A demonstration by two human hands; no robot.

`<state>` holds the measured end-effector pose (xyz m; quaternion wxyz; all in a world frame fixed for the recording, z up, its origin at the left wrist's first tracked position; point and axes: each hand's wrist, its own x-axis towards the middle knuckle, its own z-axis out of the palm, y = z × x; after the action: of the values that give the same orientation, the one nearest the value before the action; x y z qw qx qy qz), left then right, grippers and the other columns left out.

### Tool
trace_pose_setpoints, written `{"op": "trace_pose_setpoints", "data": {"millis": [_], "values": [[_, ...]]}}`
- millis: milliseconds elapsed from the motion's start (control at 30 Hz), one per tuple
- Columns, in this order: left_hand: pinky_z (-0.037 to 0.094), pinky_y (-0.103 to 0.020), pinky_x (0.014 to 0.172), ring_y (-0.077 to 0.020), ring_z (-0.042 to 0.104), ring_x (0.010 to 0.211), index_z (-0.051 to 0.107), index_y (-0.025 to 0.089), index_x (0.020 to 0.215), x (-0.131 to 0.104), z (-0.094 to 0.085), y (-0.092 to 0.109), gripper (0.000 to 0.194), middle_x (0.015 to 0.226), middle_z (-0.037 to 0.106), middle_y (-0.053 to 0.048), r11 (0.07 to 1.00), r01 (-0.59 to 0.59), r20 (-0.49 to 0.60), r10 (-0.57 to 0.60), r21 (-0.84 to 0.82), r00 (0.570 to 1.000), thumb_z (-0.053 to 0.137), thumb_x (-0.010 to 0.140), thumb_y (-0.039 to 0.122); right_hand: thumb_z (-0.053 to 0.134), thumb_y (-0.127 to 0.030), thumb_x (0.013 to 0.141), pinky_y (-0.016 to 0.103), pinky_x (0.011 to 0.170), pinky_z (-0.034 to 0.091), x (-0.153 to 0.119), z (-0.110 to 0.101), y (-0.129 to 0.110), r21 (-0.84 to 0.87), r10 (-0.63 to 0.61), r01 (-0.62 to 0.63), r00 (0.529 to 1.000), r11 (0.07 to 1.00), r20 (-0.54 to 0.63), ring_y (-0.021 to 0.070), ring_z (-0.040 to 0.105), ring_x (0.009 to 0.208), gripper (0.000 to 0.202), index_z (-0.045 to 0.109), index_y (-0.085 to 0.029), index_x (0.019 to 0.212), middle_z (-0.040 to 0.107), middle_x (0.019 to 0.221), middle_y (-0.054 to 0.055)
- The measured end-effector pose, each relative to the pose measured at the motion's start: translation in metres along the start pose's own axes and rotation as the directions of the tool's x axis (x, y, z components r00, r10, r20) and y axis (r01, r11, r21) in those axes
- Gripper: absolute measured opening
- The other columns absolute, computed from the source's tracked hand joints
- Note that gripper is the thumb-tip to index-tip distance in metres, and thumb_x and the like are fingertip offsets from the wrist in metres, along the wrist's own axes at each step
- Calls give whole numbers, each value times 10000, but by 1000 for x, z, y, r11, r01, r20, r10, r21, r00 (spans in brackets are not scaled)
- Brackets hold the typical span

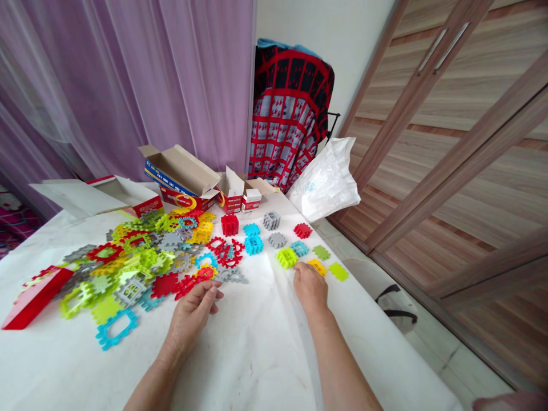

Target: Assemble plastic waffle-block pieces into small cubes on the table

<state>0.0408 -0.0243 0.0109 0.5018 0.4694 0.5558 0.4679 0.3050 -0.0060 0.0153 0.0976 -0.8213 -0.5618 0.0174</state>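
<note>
My left hand (199, 303) rests low over the white table, loosely curled with the thumb apart from the fingers and nothing visible in it. Just beyond its fingertips lies a grey triangular toothed piece (233, 276), beside a heap of toothed plastic building pieces (141, 262). On the right, my right hand (311, 285) is closed, its fingertips turned down beside a lime green block (287, 258). A yellow piece (317, 266) shows just past its knuckles, partly hidden. Whatever the right fingers may hold is hidden under the hand.
Opened cardboard boxes (182, 171) line the table's back edge. Small stacks stand mid-table: a red one (230, 225), a blue one (254, 245) and a grey one (271, 220). Flat green pieces (339, 272) lie near the right edge. A white plastic bag (327, 180) stands behind.
</note>
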Motion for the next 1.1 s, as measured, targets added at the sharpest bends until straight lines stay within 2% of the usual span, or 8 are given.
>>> {"op": "trace_pose_setpoints", "data": {"millis": [167,267,333,400,500,633,833,1100], "values": [[293,-195,360,-106,510,476,669,189,858,-1,0,0,510,690,663,-19,1000,-1,-11,1,-14,1000,669,613,636,396,-159,898,261,775,424,-3,-4,4,52,4,1,996,999,-89,171,618,905,318,679,-223,1028,685,1024,53],[290,-199,357,-106,505,467,663,190,854,-1,1,0,512,687,661,-16,1000,8,-13,-8,-10,1000,656,615,643,443,-143,857,284,853,415,6,-17,9,86,-136,153,974,984,-180,185,585,984,337,641,-213,1121,656,1115,60],[283,-199,355,-105,502,464,660,191,854,0,0,1,512,689,659,-16,1000,11,-10,-11,-9,1000,654,613,642,515,-139,802,313,930,380,18,-31,11,57,-341,352,928,934,-153,205,527,1100,426,582,-215,1216,609,1227,65],[281,-198,354,-104,500,466,657,189,857,0,0,0,514,689,657,-15,1000,13,-8,-13,-14,1000,656,611,640,569,-144,757,335,973,343,34,-46,12,14,-526,527,850,850,-37,219,473,1175,529,531,-229,1278,565,1303,59],[290,-198,356,-106,502,471,657,188,858,1,0,-1,518,685,655,-15,1000,12,-9,-12,-24,1000,659,611,643,613,-146,723,333,993,310,56,-63,10,-16,-662,670,737,743,135,218,456,1195,605,505,-244,1309,552,1320,51],[294,-194,360,-109,511,474,664,194,845,1,-1,-2,519,675,663,-17,1000,-2,-11,1,-17,1000,662,609,655,648,-136,690,321,985,301,72,-67,7,-32,-693,721,676,692,251,226,463,1178,663,502,-262,1325,565,1281,57],[299,-192,357,-105,509,466,667,188,834,0,-1,-1,544,667,661,-15,1000,-21,-12,20,-2,1000,663,594,677,638,-192,725,373,960,324,76,-61,0,-66,-741,788,600,612,301,264,474,1148,655,471,-216,1358,576,1233,112],[295,-191,355,-104,505,477,667,186,854,1,0,-3,560,677,661,-13,1000,3,-9,-4,-14,1000,676,582,675,607,-175,745,364,927,347,75,-62,-6,-125,-747,811,576,571,332,264,490,1116,637,469,-200,1366,604,1180,112]]}}
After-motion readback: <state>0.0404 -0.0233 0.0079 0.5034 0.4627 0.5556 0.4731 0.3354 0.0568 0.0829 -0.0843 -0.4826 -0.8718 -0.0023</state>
